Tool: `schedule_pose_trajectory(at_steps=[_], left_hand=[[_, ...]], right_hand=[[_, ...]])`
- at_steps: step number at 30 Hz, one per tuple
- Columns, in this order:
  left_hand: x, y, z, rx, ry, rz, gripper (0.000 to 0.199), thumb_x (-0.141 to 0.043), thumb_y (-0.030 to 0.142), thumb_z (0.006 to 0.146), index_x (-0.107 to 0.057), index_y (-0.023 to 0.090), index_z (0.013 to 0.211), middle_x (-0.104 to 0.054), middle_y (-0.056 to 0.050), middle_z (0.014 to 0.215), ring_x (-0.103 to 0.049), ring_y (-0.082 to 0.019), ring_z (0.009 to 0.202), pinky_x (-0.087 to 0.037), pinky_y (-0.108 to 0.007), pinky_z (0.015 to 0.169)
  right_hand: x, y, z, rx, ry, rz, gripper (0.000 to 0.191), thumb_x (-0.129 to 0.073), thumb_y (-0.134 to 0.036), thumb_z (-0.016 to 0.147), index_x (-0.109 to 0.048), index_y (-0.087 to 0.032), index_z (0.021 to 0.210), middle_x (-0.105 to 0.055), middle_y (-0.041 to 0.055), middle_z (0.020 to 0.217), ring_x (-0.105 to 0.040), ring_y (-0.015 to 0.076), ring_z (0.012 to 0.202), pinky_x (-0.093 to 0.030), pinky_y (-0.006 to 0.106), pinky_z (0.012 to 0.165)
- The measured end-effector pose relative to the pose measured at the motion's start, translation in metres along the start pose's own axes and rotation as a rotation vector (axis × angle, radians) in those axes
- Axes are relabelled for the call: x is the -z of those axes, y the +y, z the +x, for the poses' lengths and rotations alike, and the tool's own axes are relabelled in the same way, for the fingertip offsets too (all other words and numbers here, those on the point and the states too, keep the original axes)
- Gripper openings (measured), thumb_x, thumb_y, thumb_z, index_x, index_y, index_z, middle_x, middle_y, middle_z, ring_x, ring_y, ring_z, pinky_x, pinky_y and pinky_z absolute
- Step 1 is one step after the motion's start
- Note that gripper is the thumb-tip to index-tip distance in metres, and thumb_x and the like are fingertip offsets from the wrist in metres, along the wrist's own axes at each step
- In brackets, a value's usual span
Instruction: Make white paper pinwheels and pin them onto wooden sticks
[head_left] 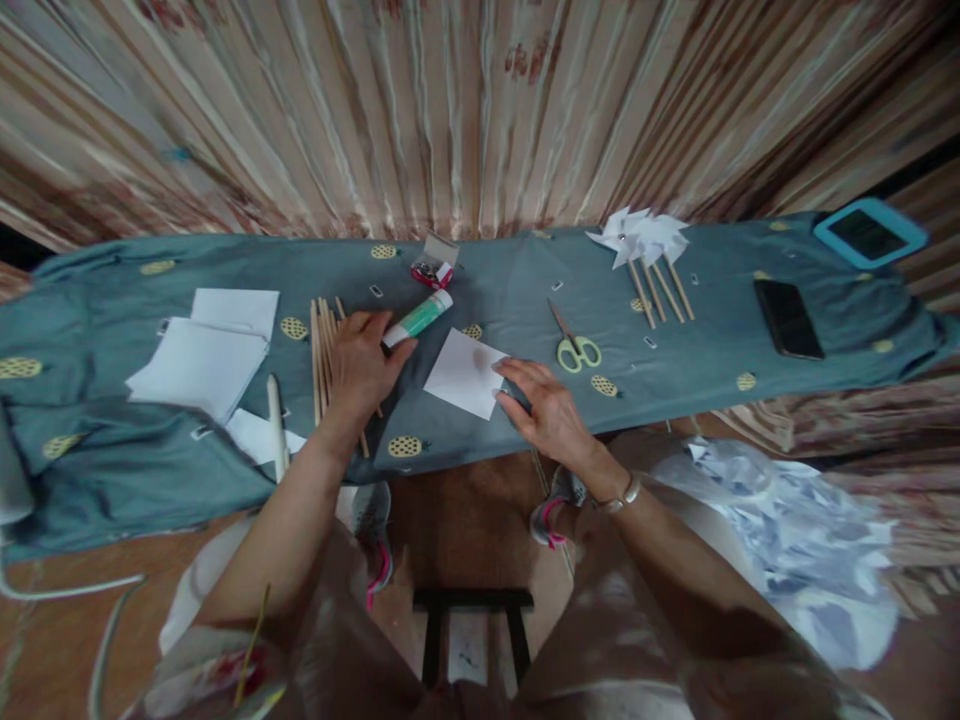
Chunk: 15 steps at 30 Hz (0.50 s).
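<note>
A white square of paper (464, 374) lies on the blue-green cloth in front of me. My right hand (541, 405) is at its right edge, thumb and fingers closed on the paper there. My left hand (367, 362) rests over a bundle of thin wooden sticks (321, 350), its fingertips at the lower end of a green and white glue stick (420, 318). Whether these fingers grip the glue stick or only touch it, I cannot tell. Green-handled scissors (576, 345) lie right of the paper. A small red box (433, 270) with metal bits stands behind the glue stick.
Paper sheets (206, 365) and a white rod-like tool (277, 425) lie left. White paper pinwheels (641, 238) on sticks, a black phone (787, 318) and a blue-framed device (870, 233) are right. A plastic bag (810, 550) of white pieces sits below. A curtain (480, 120) hangs behind.
</note>
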<state>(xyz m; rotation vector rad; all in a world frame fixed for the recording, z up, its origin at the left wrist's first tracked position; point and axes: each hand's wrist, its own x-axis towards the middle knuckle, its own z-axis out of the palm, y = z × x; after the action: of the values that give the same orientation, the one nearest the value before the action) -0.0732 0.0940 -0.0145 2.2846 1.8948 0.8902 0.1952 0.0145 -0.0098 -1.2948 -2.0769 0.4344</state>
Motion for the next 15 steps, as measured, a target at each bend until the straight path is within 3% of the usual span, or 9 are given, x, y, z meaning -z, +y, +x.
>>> schedule_pose_trajectory(at_steps=[3,8,11,15], left_hand=[[0.009,0.013,-0.011,-0.119,0.049,-0.068,0.048,-0.065,0.043,0.087,-0.059,0.018,0.128,-0.062,-0.013,0.125,-0.057,-0.03,0.117,-0.045,-0.046,0.103],[0.018,0.042,-0.046,-0.481,-0.125,-0.197,0.028,-0.064,0.034,0.091,-0.066,0.019,0.114,-0.067,-0.011,0.117,-0.061,-0.026,0.107,-0.049,-0.042,0.094],[0.012,0.047,-0.056,-0.555,-0.181,-0.167,0.023,-0.062,0.029,0.093,-0.068,0.018,0.112,-0.069,-0.011,0.115,-0.061,-0.027,0.105,-0.05,-0.041,0.089],[0.005,0.047,-0.054,-0.618,-0.159,-0.097,0.017,-0.058,0.027,0.096,-0.07,0.018,0.102,-0.073,-0.008,0.102,-0.063,-0.023,0.094,-0.049,-0.037,0.08]], right_hand=[[0.001,-0.001,-0.003,0.034,-0.014,-0.036,0.036,-0.052,-0.031,0.097,-0.06,-0.017,0.129,-0.066,0.0152,0.131,-0.058,0.0279,0.125,-0.048,0.05,0.109],[0.001,-0.001,-0.007,0.061,-0.049,-0.037,0.04,-0.047,-0.026,0.097,-0.055,-0.018,0.136,-0.06,0.0154,0.14,-0.053,0.028,0.134,-0.044,0.053,0.113],[-0.002,0.0,-0.011,0.074,-0.064,-0.026,0.041,-0.046,-0.024,0.096,-0.054,-0.02,0.136,-0.058,0.0143,0.142,-0.051,0.0273,0.136,-0.044,0.054,0.113],[-0.005,0.002,-0.013,0.079,-0.077,-0.038,0.041,-0.048,-0.021,0.093,-0.057,-0.017,0.133,-0.059,0.0157,0.141,-0.052,0.0274,0.135,-0.044,0.052,0.114]])
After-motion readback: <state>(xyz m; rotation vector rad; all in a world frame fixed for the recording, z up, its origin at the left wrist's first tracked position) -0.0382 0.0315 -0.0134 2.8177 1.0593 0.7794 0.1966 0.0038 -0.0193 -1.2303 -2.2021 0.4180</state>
